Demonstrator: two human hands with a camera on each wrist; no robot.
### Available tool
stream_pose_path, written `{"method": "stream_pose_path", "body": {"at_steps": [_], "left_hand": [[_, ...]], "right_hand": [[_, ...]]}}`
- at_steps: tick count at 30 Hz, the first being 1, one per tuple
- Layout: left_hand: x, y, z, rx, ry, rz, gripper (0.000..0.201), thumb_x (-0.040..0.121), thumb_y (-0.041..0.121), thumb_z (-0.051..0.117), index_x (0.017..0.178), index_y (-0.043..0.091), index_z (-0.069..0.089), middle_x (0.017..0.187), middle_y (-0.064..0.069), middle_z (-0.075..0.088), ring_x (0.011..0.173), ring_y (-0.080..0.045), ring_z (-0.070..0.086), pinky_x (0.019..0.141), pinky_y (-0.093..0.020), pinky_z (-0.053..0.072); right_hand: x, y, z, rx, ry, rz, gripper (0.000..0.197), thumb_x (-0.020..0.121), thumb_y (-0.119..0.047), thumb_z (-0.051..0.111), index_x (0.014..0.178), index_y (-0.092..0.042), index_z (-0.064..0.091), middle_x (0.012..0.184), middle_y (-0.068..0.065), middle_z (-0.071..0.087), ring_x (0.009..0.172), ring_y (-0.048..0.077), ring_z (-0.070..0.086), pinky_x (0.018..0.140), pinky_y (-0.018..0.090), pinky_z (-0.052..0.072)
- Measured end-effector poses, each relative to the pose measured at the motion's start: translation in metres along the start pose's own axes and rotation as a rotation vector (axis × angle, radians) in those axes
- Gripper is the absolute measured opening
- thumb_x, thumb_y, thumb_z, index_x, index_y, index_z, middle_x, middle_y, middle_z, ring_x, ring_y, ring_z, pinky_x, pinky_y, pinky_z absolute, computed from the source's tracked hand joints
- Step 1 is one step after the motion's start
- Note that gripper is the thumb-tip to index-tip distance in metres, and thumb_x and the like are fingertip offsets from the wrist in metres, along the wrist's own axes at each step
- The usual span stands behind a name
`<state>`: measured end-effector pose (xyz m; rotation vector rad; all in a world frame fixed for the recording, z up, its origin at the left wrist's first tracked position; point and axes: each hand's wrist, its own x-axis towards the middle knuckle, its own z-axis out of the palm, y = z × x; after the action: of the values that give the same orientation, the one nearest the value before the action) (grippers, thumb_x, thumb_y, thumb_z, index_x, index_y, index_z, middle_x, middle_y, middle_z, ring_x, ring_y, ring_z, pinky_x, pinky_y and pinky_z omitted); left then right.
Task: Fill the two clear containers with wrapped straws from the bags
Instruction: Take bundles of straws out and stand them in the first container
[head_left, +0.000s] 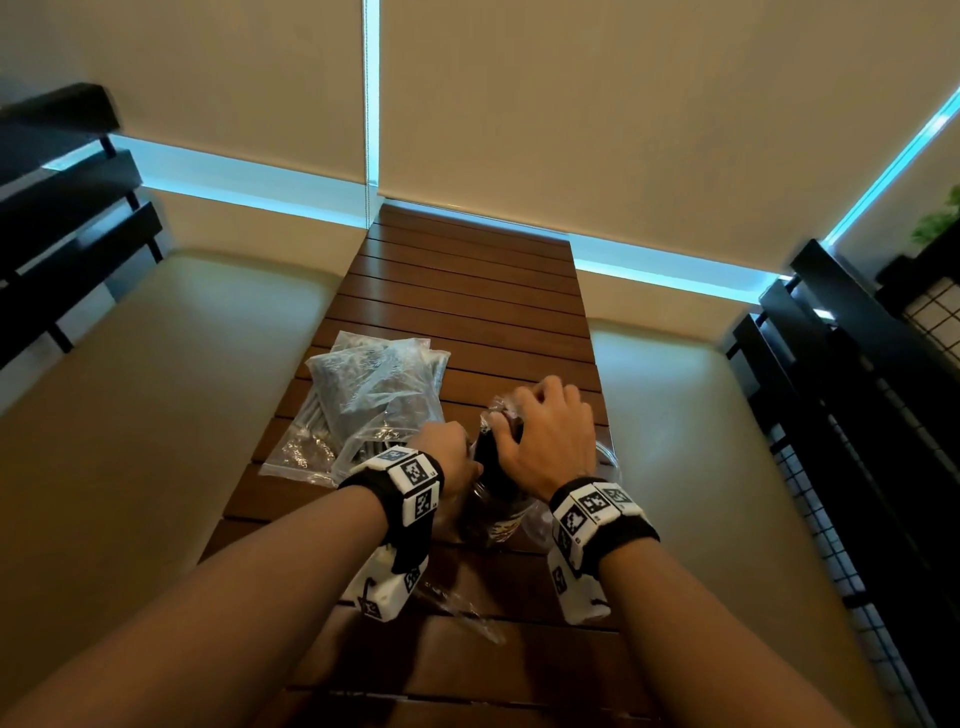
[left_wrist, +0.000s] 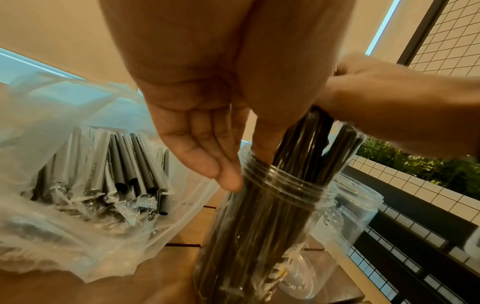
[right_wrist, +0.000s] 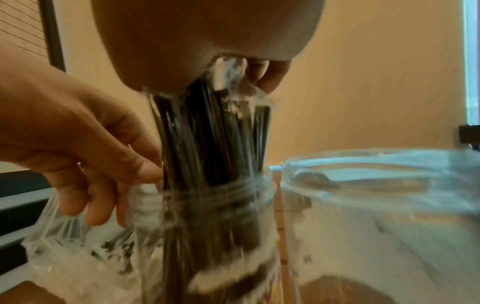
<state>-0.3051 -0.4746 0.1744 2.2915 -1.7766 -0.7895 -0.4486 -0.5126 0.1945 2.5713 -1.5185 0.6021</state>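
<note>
My right hand (head_left: 545, 434) clamps the tops of the wrapped straws (left_wrist: 293, 164), standing them in the left clear container (left_wrist: 280, 205) on the near part of the slatted table (head_left: 467, 291). My left hand (left_wrist: 207, 144) lies with fingers straight against that container's threaded rim. I judge the bundle should go down plumb, rim steadied, since wrapper ends could snag; the second container (right_wrist: 376, 205) stands just right, empty, the open bag (left_wrist: 78, 185) left.

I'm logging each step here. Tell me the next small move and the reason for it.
Probably let the right hand push the bundle of black wrapped straws further down and release: it grips their tops, which stand above the rim of the narrow clear plastic jar, while the left hand lies at its neck. The wider clear container beside it looks empty.
</note>
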Motion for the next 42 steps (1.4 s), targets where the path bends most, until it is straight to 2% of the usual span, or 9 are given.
{"method": "stream_pose_path", "body": {"at_steps": [6, 11, 15, 17, 21, 29, 35, 38, 42], "left_hand": [[0.007, -0.001, 0.004, -0.003, -0.009, -0.001, 0.03, 0.086, 0.036, 0.066, 0.095, 0.008, 0.063, 0.102, -0.013, 0.066, 0.093, -0.029, 0.064, 0.074, -0.034, 0.053], [0.012, -0.006, 0.01, 0.003, 0.012, 0.014, 0.033, 0.086, 0.039, 0.064, 0.102, 0.009, 0.066, 0.103, -0.011, 0.067, 0.092, -0.027, 0.064, 0.075, -0.034, 0.054], [0.013, -0.005, 0.012, -0.009, 0.022, 0.009, 0.03, 0.087, 0.038, 0.063, 0.098, 0.01, 0.066, 0.102, -0.009, 0.066, 0.091, -0.027, 0.065, 0.074, -0.034, 0.053], [0.014, -0.004, 0.011, -0.008, 0.027, 0.011, 0.026, 0.089, 0.036, 0.06, 0.093, 0.011, 0.065, 0.1, -0.011, 0.067, 0.087, -0.027, 0.066, 0.07, -0.033, 0.053], [0.014, -0.003, 0.006, 0.009, -0.012, 0.027, 0.028, 0.089, 0.034, 0.06, 0.071, 0.014, 0.052, 0.096, -0.015, 0.067, 0.086, -0.029, 0.064, 0.066, -0.031, 0.047], [0.008, 0.003, 0.002, 0.042, -0.007, 0.033, 0.028, 0.091, 0.028, 0.058, 0.072, 0.01, 0.048, 0.098, -0.019, 0.066, 0.085, -0.033, 0.065, 0.062, -0.034, 0.048], [0.0, -0.002, -0.006, 0.073, 0.107, 0.071, 0.034, 0.093, 0.039, 0.052, 0.071, 0.013, 0.049, 0.092, -0.015, 0.067, 0.075, -0.031, 0.062, 0.059, -0.034, 0.045], [-0.009, -0.016, -0.034, 0.254, 0.28, 0.16, 0.039, 0.085, 0.056, 0.058, 0.094, 0.019, 0.058, 0.099, -0.003, 0.064, 0.087, -0.026, 0.062, 0.067, -0.034, 0.049], [-0.013, -0.047, -0.068, 0.47, 0.175, 0.17, 0.087, 0.056, 0.072, 0.075, 0.121, 0.024, 0.042, 0.116, -0.002, 0.043, 0.103, -0.023, 0.052, 0.074, -0.037, 0.048]], "right_hand": [[0.02, -0.009, -0.012, 0.164, 0.03, -0.212, 0.05, 0.086, -0.026, 0.061, 0.133, -0.032, 0.048, 0.136, 0.007, 0.045, 0.117, 0.025, 0.046, 0.088, 0.042, 0.042], [0.002, 0.003, 0.006, 0.07, -0.327, -0.114, 0.042, 0.102, -0.044, 0.025, 0.132, -0.033, 0.054, 0.149, 0.004, 0.042, 0.136, 0.022, 0.036, 0.107, 0.048, 0.028], [0.011, -0.001, -0.004, 0.149, -0.205, -0.114, 0.05, 0.1, -0.041, 0.029, 0.146, -0.026, 0.041, 0.158, 0.005, 0.029, 0.143, 0.022, 0.026, 0.112, 0.046, 0.024], [0.015, -0.006, -0.005, 0.166, -0.282, -0.136, 0.055, 0.098, -0.044, 0.024, 0.147, -0.025, 0.04, 0.158, 0.003, 0.029, 0.146, 0.022, 0.022, 0.114, 0.046, 0.021], [0.009, -0.002, 0.008, 0.122, -0.464, -0.158, 0.045, 0.103, -0.034, 0.03, 0.139, -0.016, 0.05, 0.144, 0.006, 0.05, 0.135, 0.026, 0.042, 0.108, 0.043, 0.036], [0.003, -0.009, 0.014, 0.167, -0.322, -0.107, 0.044, 0.096, -0.026, 0.035, 0.131, -0.014, 0.06, 0.13, 0.005, 0.062, 0.115, 0.025, 0.057, 0.095, 0.039, 0.045], [0.023, -0.009, 0.013, 0.211, -0.425, -0.109, 0.036, 0.099, -0.027, 0.041, 0.126, -0.019, 0.064, 0.134, 0.002, 0.059, 0.129, 0.024, 0.044, 0.104, 0.039, 0.036], [0.031, -0.012, 0.004, 0.161, -0.318, -0.068, 0.036, 0.095, -0.042, 0.043, 0.117, -0.027, 0.068, 0.129, -0.004, 0.059, 0.132, 0.021, 0.038, 0.107, 0.042, 0.029], [0.042, -0.047, -0.021, 0.229, -0.208, -0.165, 0.021, 0.087, -0.03, 0.049, 0.079, -0.019, 0.065, 0.085, -0.005, 0.061, 0.085, 0.017, 0.052, 0.074, 0.032, 0.043]]}}
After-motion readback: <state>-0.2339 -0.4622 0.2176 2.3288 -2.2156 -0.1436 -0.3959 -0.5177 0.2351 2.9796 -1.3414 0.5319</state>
